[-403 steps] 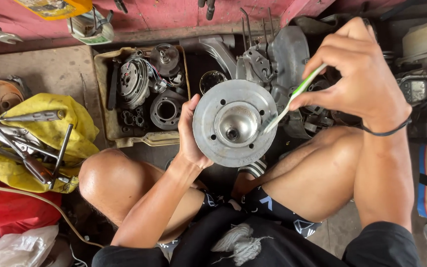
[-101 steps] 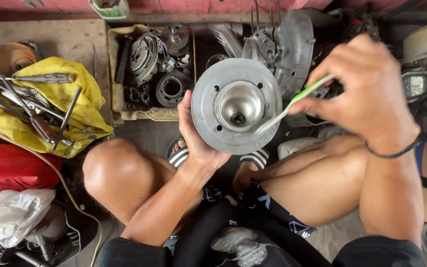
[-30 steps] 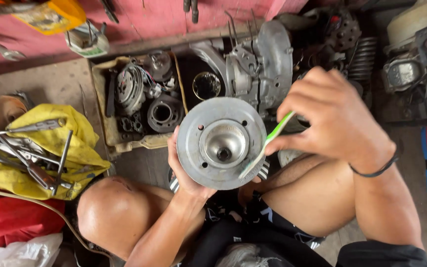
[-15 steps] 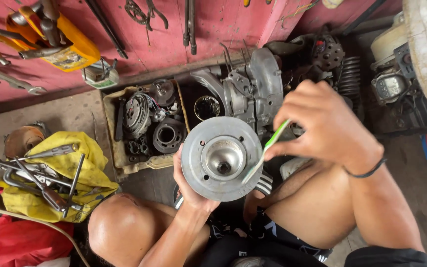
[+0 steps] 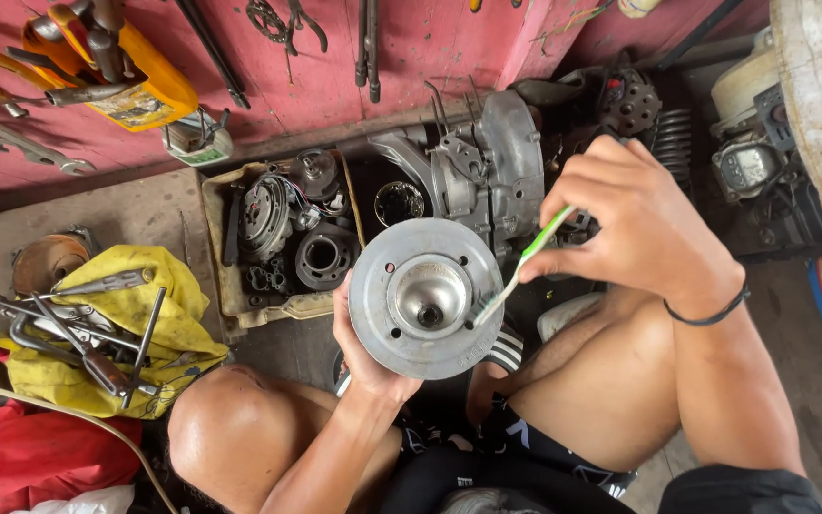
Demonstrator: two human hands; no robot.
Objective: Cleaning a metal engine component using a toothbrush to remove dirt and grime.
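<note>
A round grey metal cylinder head [image 5: 427, 297] with a domed hollow in its middle is held up over my knees. My left hand [image 5: 365, 350] grips it from below and behind, fingers on its left rim. My right hand [image 5: 632, 224] pinches a green and white toothbrush [image 5: 522, 264]. Its bristle end touches the head's face just right of the dome.
A tray of engine parts [image 5: 283, 238] and a grey engine case [image 5: 487, 169] lie on the floor ahead. Several wrenches rest on a yellow cloth [image 5: 107, 328] at left. Tools hang on the red wall [image 5: 335, 48]. More machinery [image 5: 763, 143] stands at right.
The view has tilted up, showing more of the red wall and hanging tools. The cylinder head and toothbrush stay held in the same hands, brush still on the head's face.
</note>
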